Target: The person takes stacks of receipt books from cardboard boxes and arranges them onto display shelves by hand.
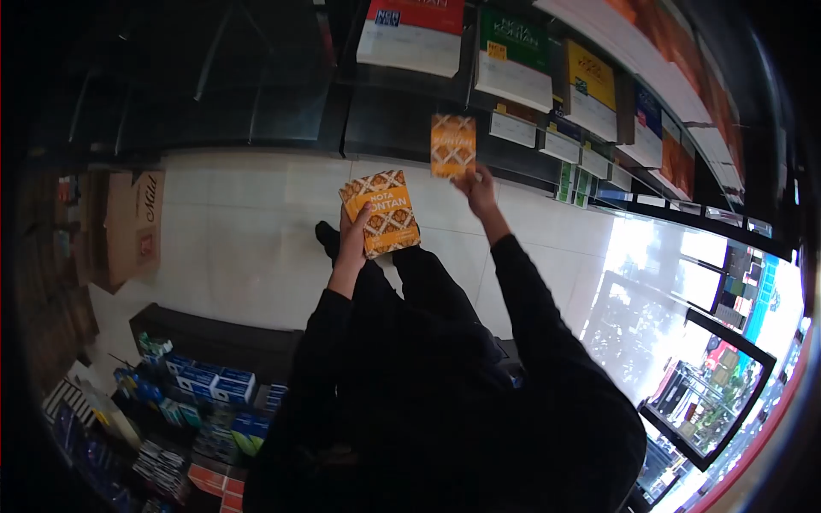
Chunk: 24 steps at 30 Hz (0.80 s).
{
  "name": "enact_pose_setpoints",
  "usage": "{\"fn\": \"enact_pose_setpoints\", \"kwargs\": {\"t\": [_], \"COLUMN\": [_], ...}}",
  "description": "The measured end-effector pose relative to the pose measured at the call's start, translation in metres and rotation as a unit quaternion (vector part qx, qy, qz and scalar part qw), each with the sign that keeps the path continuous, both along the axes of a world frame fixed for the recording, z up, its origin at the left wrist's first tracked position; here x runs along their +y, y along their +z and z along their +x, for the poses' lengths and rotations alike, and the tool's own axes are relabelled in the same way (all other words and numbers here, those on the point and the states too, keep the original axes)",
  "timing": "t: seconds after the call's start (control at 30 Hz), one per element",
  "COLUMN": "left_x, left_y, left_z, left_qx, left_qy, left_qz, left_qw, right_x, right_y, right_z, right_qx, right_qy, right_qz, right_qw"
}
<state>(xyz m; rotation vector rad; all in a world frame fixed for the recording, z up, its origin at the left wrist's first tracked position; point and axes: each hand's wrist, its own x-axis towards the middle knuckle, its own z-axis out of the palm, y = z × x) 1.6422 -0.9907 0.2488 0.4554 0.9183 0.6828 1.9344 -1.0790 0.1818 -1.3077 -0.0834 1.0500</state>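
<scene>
My left hand [352,239] is closed around a small stack of orange receipt books [389,214], their patterned covers reading "Nota Kontan". The thumb lies over the top cover, and the books are slightly fanned at the left edge. Farther forward and to the right, my right hand [475,190] pinches one orange receipt book [453,145] by its lower corner. That book is held up at the front of the dark shelf [385,120], near the stacked pads; whether it touches the shelf I cannot tell.
Stacks of red [410,38], green [515,60] and yellow receipt pads [590,85] line the shelf ahead. A cardboard box [128,227] stands on the tiled floor at left. Blue boxes [233,385] fill a low shelf behind me. A bright glass doorway [718,385] is at right.
</scene>
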Motion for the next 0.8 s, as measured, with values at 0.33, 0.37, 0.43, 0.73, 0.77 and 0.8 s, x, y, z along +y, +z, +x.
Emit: {"fn": "enact_pose_setpoints", "kwargs": {"t": [0.33,0.37,0.43,0.73,0.77,0.8], "left_x": [-0.101,-0.110,-0.121,-0.112,-0.113,-0.112], "left_y": [-0.049,-0.051,-0.058,-0.097,-0.104,-0.110], "left_z": [-0.037,-0.045,-0.062,-0.080,-0.079,-0.078], "left_qx": [0.091,0.102,0.126,0.147,0.144,0.142], "left_qy": [0.013,-0.002,-0.008,0.003,0.003,0.004], "left_qz": [-0.044,-0.043,-0.051,-0.042,-0.041,-0.039], "left_qw": [0.995,0.994,0.991,0.988,0.989,0.989], "right_x": [0.098,0.099,0.109,0.096,0.094,0.094], "right_y": [-0.059,-0.065,-0.078,-0.070,-0.075,-0.082], "right_z": [0.115,0.118,0.125,0.082,0.084,0.089], "right_qx": [-0.594,-0.617,-0.612,-0.686,-0.713,-0.729], "right_qy": [0.345,0.355,0.312,0.136,0.136,0.136], "right_qz": [-0.454,-0.458,-0.453,-0.283,-0.251,-0.237], "right_qw": [0.567,0.532,0.568,0.656,0.640,0.628]}}
